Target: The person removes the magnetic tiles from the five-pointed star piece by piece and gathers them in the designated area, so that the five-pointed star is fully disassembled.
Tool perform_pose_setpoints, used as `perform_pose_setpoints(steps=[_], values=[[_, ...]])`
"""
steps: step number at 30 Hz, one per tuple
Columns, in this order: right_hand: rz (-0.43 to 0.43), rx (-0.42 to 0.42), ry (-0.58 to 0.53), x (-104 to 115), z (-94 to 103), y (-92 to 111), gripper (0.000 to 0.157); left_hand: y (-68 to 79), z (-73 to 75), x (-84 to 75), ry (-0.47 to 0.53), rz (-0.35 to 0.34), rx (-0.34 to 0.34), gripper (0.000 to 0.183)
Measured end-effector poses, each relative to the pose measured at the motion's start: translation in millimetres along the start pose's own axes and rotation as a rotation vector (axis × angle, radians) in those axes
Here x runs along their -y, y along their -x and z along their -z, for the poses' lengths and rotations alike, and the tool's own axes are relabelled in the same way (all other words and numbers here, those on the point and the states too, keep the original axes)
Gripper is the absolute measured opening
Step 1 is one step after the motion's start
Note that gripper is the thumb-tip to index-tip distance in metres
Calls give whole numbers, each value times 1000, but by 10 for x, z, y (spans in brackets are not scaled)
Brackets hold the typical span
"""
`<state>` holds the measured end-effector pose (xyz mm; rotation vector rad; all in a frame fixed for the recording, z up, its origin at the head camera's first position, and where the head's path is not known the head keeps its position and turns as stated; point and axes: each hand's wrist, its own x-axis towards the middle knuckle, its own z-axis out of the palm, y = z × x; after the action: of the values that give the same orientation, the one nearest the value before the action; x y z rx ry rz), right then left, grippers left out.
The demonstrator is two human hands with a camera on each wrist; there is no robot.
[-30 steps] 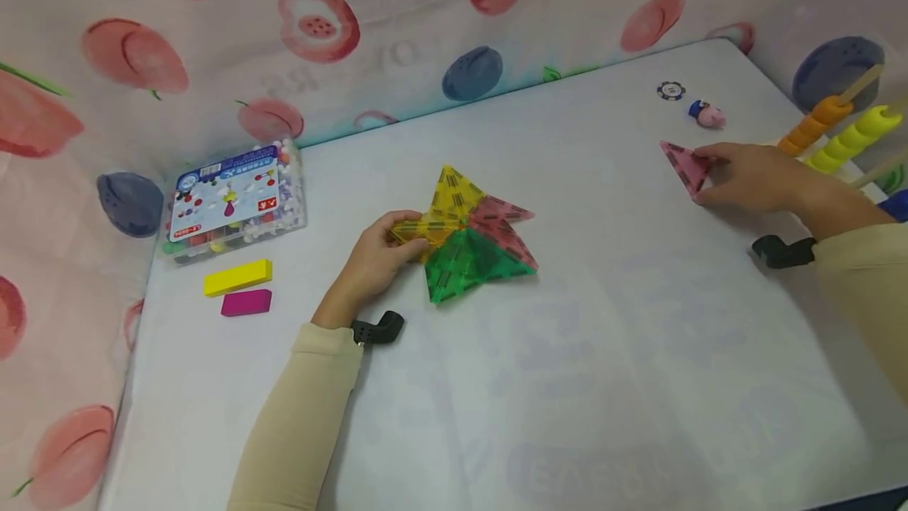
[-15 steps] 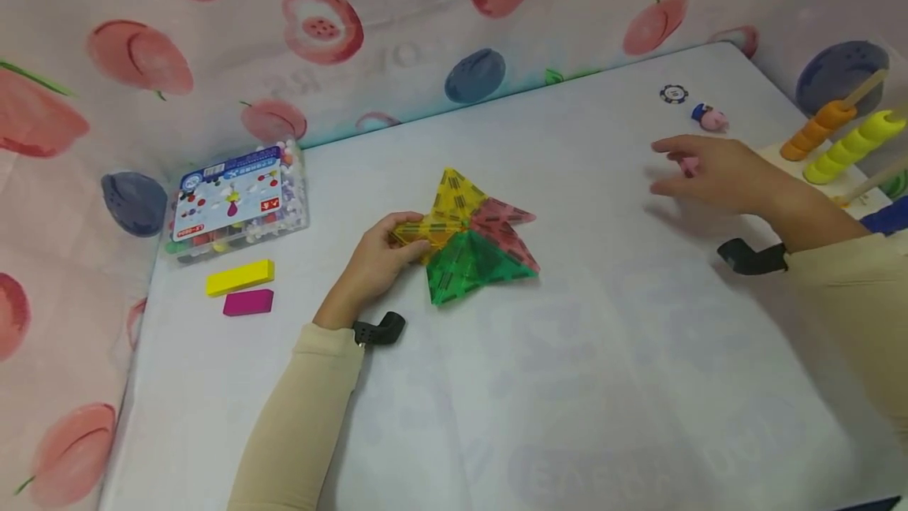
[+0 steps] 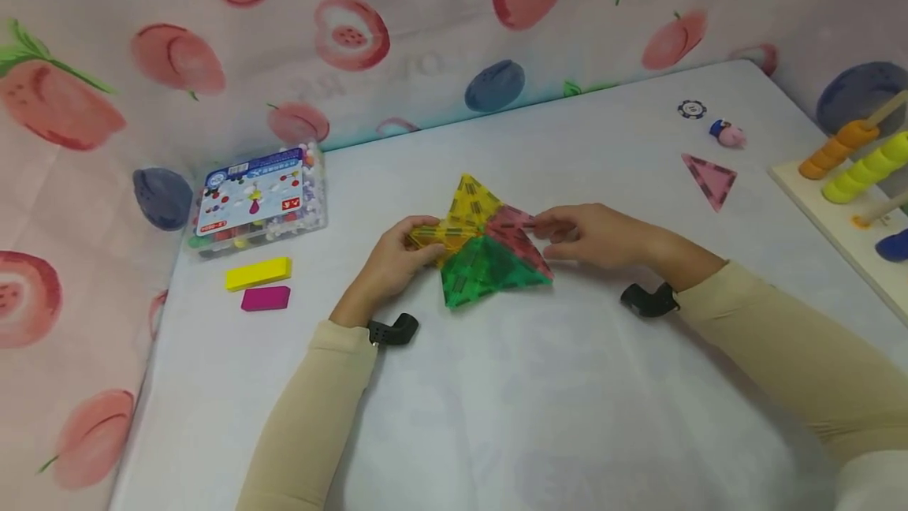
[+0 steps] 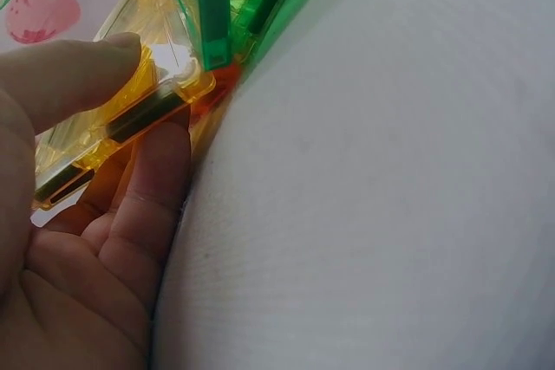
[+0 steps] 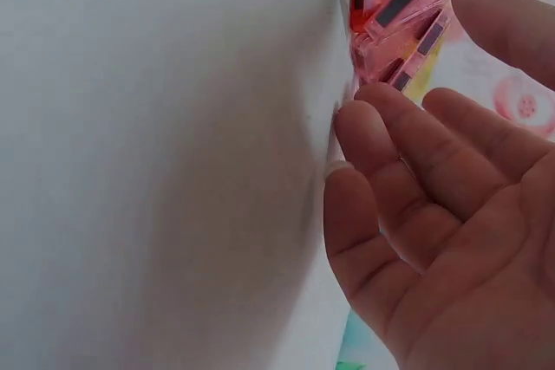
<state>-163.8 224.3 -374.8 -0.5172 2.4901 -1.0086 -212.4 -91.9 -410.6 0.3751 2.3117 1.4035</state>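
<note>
A star-like build of magnetic tiles (image 3: 489,265), in translucent yellow, pink and green, stands on the table. My left hand (image 3: 392,262) holds its yellow left point, thumb on top and fingers beneath the yellow tile (image 4: 143,114). At the build's right side is my right hand (image 3: 603,236), its fingers by the pink tiles (image 5: 408,6). In the right wrist view its thumb stands apart from the loosely bent fingers, with nothing gripped between them. Some fingertips come close to the pink edge; whether they touch it I cannot tell. A loose pink triangle tile (image 3: 712,180) lies farther right.
A clear box of colored beads (image 3: 258,199) lies back left, with a yellow block (image 3: 258,274) and a magenta block (image 3: 266,299) in front. A poker chip (image 3: 691,109) and a small pink figure (image 3: 727,133) are back right. A bead stacker (image 3: 851,195) stands at the right edge.
My right hand has let go of the loose pink triangle and moved left to the build. The left hand keeps its hold on the yellow point. The head view has shifted slightly.
</note>
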Motion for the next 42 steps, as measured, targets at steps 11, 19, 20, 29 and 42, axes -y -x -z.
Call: perform_pose_setpoints(steps=[11, 19, 20, 29, 42], values=[[-40, -106, -20, 34, -20, -29, 65, -19, -4, -21, -20, 3, -3, 44], [-18, -127, -147, 85, -51, -198, 67, -34, -38, 9, 1, 29, -3, 44], [-22, -128, -146, 87, -52, -229, 66, -33, -39, 13, 1, 29, -1, 44], [-132, -195, -38, 91, -24, -356, 50, -48, -57, 42, -8, 12, 14, 44], [-257, -280, 43, -174, 270, -264, 34, 8, 2, 4, -30, 13, -6, 44]])
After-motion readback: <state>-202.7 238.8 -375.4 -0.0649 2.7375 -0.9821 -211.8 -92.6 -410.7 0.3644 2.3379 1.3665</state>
